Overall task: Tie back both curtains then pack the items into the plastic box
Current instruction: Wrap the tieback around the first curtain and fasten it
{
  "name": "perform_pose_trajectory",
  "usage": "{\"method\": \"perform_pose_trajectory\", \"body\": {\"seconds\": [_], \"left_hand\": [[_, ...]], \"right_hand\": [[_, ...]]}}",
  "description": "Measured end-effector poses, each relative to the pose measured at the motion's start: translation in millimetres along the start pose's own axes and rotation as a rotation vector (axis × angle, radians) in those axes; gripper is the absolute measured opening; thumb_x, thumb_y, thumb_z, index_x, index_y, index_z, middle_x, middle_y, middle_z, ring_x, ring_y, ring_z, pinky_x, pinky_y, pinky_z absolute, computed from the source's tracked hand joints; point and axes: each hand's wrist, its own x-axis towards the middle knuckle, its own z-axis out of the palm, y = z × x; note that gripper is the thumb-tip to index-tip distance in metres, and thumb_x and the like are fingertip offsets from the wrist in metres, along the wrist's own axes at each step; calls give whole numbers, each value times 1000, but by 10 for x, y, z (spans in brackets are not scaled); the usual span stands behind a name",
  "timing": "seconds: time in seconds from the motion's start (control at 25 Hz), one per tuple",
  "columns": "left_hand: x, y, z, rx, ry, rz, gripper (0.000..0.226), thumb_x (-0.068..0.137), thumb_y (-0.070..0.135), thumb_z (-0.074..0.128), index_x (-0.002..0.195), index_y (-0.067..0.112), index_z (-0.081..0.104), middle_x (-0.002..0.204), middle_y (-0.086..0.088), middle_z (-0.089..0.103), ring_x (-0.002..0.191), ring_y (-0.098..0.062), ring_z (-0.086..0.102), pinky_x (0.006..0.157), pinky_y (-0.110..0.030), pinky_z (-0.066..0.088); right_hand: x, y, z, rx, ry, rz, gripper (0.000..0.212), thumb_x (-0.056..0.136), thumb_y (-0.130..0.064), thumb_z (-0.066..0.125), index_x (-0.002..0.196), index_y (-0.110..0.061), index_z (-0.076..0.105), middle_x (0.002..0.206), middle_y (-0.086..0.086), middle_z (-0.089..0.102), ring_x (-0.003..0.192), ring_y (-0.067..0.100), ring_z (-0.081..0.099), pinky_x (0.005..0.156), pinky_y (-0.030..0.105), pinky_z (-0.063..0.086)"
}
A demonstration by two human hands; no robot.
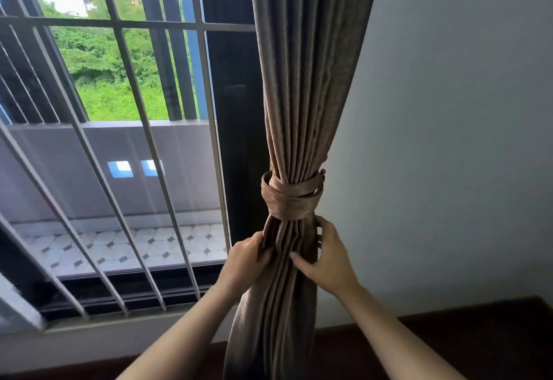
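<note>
Brown pleated curtain (pixel 302 95), cinched by a matching tieback (pixel 288 200). Just below it, left hand (pixel 245 263) and right hand (pixel 326 263) clasp the folds, fingers curled.

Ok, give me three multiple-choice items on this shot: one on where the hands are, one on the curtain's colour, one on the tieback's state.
1. Relative to the tieback, where do the left hand and right hand grip the curtain?
A. Above it
B. Just below it
C. Far down at the hem

2. What colour is the curtain?
A. Brownish taupe
B. Bright blue
C. White

3. How is the tieback?
A. Wrapped round the gathered curtain
B. Hanging loose from the wall
C. Lying on the floor

Answers:
1 B: both hands hold the curtain right under the tieback.
2 A: the fabric is brownish all the way down.
3 A: the tieback circles the bunched curtain.
</note>
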Motion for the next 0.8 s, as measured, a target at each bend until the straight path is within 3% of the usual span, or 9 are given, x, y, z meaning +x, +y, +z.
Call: {"method": "perform_pose_trajectory", "body": {"seconds": [0.16, 0.24, 0.32, 0.44, 0.52, 0.6, 0.68, 0.8], "left_hand": [[-57, -49, 71, 67, 87, -17, 21, 88, 27, 60, 78, 9, 62, 72, -4, 61, 61, -23, 57, 56, -34, 46], [-28, -143, 17, 191, 168, 3, 26, 86, 24, 60, 68, 7, 55, 63, -8, 56, 52, -28, 53, 47, -32, 37], [74, -224, -147, 284, 208, -73, 19, 84, 12, 63, 69, 4, 54, 64, -14, 57, 53, -37, 56, 46, -34, 37], [134, -188, -216, 380, 144, -95, 12, 82, 3, 58, 71, 3, 53, 64, -16, 57, 52, -40, 59, 42, -39, 45], [62, -71, -52, 344, 77, -8, 19, 84, 16, 45, 72, 3, 53, 63, -15, 57, 50, -38, 59, 42, -39, 46], [7, 28, 111, 243, 58, 31, 24, 87, 21, 41, 80, 3, 54, 72, -15, 59, 62, -39, 61, 52, -40, 45], [-14, 103, 158, 162, 62, -7, 26, 87, 23, 49, 104, 6, 57, 90, -13, 62, 79, -37, 63, 64, -41, 48], [-36, 222, 160, 179, 89, 24, 63, 81, 51, 40, 136, 18, 41, 102, -3, 63, 90, -25, 62, 72, -40, 53]], "right_hand": [[19, 29, 118, -254, 156, -46, 65, 85, -30, 64, 141, -18, 35, 122, 8, 48, 104, 23, 55, 86, 29, 47], [47, 48, 86, -381, 135, -72, 62, 88, -20, 59, 144, -16, 33, 109, 12, 53, 94, 29, 58, 77, 30, 47], [126, 95, 17, -459, 107, -60, 60, 87, -10, 57, 143, -13, 35, 103, 15, 56, 88, 33, 60, 74, 35, 47], [183, 129, -34, -420, 106, -47, 56, 84, -5, 57, 138, -8, 43, 103, 18, 59, 87, 37, 62, 76, 38, 50], [114, 92, 22, -266, 112, -22, 53, 84, -7, 57, 136, -7, 45, 107, 12, 59, 91, 29, 62, 80, 35, 50], [-17, 33, 89, -69, 175, 55, 46, 84, -9, 62, 127, -5, 47, 113, 3, 52, 93, 17, 57, 82, 27, 48], [-116, 17, 110, -46, 269, 54, 40, 79, -12, 69, 113, -7, 50, 113, 0, 42, 91, 15, 52, 79, 25, 45], [-102, 86, 96, -93, 249, 28, 38, 79, -22, 70, 111, -7, 57, 118, 4, 43, 89, 14, 51, 82, 25, 41]]}}
